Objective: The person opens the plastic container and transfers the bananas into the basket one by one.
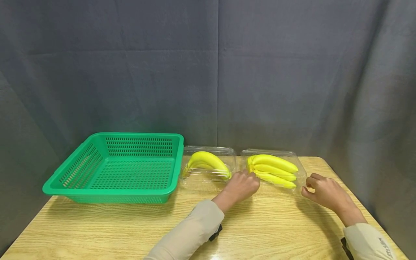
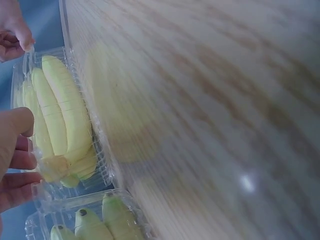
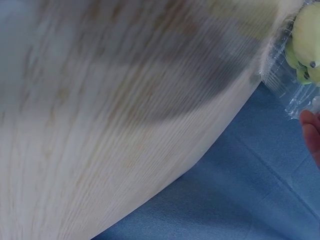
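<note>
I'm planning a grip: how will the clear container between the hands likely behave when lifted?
The clear container looks thin-walled, so it may flex. Its glossy glints suggest slipperiness. With space beside the bananas, they might slide if it tilts.

Between left hand (image 1: 242,186) and right hand (image 1: 326,191), tabletop (image 1: 276,224) gives passage until the banana box (image 1: 301,171) blocks it.

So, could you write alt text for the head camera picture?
A person's left hand and right hand are at the near corners of a clear container of yellow bananas on a wooden table. Left of it are a second container with more bananas and a green basket; a gray curtain hangs behind.
</note>
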`<act>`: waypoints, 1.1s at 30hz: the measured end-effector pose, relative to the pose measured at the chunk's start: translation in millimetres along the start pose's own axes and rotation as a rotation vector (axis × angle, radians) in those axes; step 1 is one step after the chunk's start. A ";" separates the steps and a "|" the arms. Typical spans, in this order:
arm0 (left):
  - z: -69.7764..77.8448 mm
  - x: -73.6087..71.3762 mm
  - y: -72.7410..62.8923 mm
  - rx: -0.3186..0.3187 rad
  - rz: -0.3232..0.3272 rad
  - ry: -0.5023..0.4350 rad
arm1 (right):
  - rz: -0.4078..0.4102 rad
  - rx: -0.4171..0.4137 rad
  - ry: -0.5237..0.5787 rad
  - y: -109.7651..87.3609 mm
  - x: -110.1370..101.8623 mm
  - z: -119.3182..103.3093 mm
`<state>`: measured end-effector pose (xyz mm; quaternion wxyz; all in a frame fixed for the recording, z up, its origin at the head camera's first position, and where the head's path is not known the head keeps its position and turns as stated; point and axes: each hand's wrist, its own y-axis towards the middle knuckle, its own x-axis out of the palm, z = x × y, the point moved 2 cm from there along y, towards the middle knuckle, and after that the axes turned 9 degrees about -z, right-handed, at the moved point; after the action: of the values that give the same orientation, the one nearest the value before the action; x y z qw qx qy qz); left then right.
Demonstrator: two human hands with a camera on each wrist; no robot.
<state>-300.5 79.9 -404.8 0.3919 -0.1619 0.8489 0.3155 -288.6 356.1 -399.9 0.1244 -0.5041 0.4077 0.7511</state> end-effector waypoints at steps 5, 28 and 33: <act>1.1 -2.1 0.2 0.010 -0.005 0.019 | -0.010 0.017 0.008 1.2 -1.2 -2.0; -8.7 -0.3 -3.6 0.032 -0.049 0.049 | -0.140 -0.031 0.069 0.0 -13.0 -0.4; -13.0 -1.1 -6.4 0.082 -0.068 0.064 | -0.130 -0.075 0.052 0.1 -12.0 0.5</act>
<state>-303.8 66.6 -400.1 0.3812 -0.1846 0.8673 0.2614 -283.4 359.1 -389.5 0.1433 -0.5532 0.3485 0.7429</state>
